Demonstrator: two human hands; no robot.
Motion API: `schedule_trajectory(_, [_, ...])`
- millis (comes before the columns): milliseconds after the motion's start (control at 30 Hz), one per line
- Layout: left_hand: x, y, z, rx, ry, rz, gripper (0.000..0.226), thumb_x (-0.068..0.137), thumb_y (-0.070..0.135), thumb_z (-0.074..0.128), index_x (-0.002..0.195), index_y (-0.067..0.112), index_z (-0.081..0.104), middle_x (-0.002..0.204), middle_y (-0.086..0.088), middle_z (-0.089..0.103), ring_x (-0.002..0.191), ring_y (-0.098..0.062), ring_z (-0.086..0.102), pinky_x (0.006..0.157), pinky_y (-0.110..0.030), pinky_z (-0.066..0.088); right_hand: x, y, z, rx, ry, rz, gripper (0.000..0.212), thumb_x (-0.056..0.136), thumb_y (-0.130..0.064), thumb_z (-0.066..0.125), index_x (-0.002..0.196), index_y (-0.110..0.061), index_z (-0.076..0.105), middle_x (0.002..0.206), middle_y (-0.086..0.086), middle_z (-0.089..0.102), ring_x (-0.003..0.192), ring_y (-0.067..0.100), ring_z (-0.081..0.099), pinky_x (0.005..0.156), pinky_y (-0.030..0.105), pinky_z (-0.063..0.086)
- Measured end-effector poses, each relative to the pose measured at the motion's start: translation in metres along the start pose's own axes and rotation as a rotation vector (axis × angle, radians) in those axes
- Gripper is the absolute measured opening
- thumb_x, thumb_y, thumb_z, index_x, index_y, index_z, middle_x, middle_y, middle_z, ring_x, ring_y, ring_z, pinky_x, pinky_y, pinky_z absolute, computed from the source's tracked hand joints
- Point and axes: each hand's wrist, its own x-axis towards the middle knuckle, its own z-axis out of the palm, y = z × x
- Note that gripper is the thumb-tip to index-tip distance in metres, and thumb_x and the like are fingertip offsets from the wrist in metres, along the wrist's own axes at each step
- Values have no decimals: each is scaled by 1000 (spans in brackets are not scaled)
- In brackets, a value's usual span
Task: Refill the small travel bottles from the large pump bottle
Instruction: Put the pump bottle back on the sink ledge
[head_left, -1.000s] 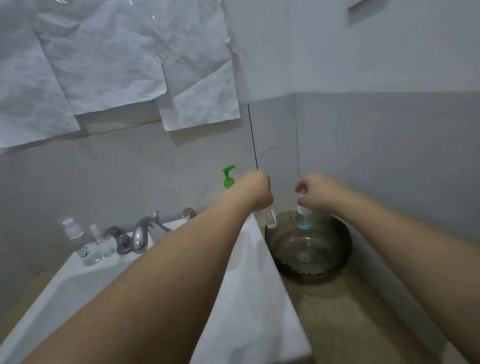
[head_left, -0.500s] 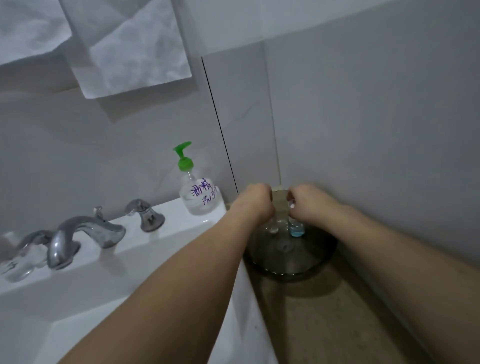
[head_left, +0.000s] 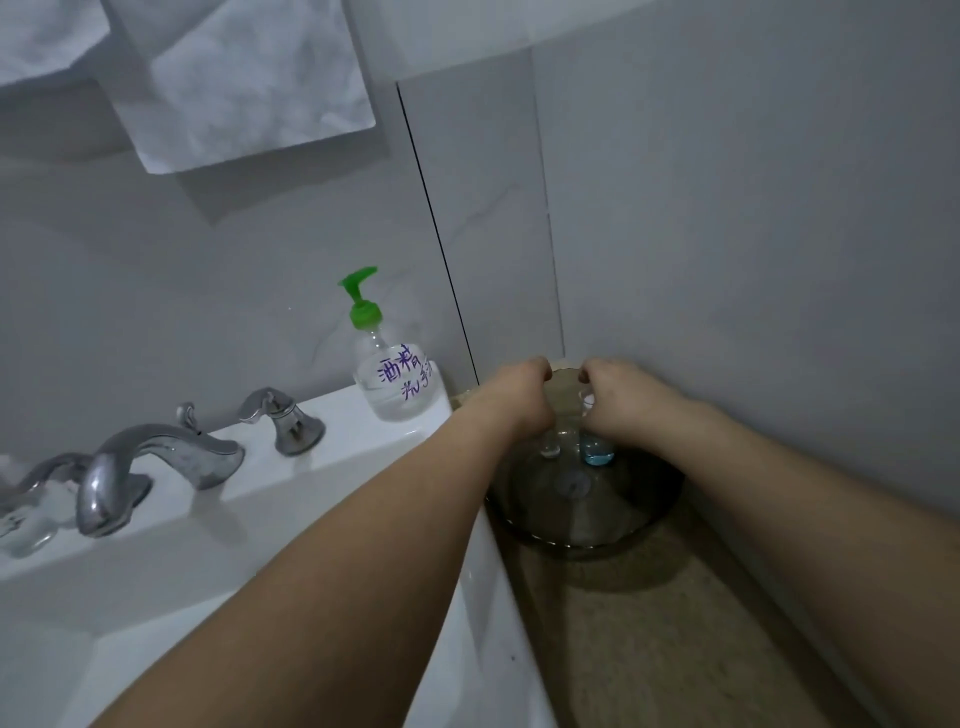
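Observation:
A large clear pump bottle (head_left: 395, 379) with a green pump and purple writing stands on the white sink ledge by the back wall. To its right a dark glass bowl (head_left: 644, 509) sits on the speckled counter in the corner. My left hand (head_left: 519, 395) grips a small clear travel bottle (head_left: 549, 448) over the bowl. My right hand (head_left: 621, 395) grips a small travel bottle with blue liquid (head_left: 597, 452), its base low inside the bowl. My fists hide the tops of both bottles.
A chrome faucet (head_left: 130, 462) and its handle (head_left: 280, 421) stand on the white sink ledge (head_left: 337, 457) at left. More small clear bottles (head_left: 26, 519) sit blurred at the far left edge. White crumpled paper (head_left: 244, 83) hangs on the wall. Walls close the corner behind the bowl.
The view has tilted down and to the right. Both hands have lowered their small bottles into the glass bowl, from above its rim to near its floor.

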Motion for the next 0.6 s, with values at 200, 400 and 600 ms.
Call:
schedule_trajectory(200, [-24,-5,-33,56,29,4,46,90,20,59,135,14,48,130,-8,57,115,-27,56,94,-35,48,-20,-17,-30,5,15,15,46,82,-17,62,126,-12,49,125,11,54,112,28,53,89,34,48])
schedule_trajectory(400, [-75,-28,-86,127,105,19,48,88,16,54,135,16,48,130,-8,56,115,-26,54,91,-33,48,-52,-75,-62,15,76,-69,59,84,-25,65,137,-13,41,133,10,48,114,26,52,94,36,47])
schedule_trajectory(600, [-137,-74,-145,141,216,2,44,90,18,52,134,16,48,131,-8,55,115,-27,54,91,-34,47,-84,-159,-82,13,100,-191,52,86,-19,62,133,-9,44,132,11,47,112,26,53,88,32,46])
